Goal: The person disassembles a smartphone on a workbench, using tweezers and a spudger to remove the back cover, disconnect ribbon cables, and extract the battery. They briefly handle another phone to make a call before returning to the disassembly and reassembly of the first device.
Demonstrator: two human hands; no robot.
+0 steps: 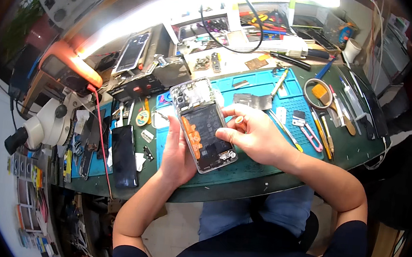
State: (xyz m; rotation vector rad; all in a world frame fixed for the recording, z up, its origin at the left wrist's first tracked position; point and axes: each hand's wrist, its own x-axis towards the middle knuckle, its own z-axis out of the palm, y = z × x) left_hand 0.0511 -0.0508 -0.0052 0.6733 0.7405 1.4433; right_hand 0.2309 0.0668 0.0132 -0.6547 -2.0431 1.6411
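Observation:
An opened smartphone [218, 168] is tilted above the blue repair mat [241, 171], its back cover off and its insides facing up. My left hand [178, 158] is closed along its left edge, with the thumb upright beside it and the other fingers hidden beneath. At the right edge, my right hand [261, 136] is closed too, its thumb pressing on the black battery [201, 121] and its index finger along the phone's side. Orange film [191, 137] runs down the battery's left side. Bare circuit parts [197, 92] show at the phone's upper end.
Left of the mat lies a dark phone [125, 155], with a red cable [103, 141] and an orange multimeter [69, 65] beyond. To the right are a tape roll [318, 93], a pink-handled tool [311, 137] and several slim tools. A black cable [230, 49] loops over the back.

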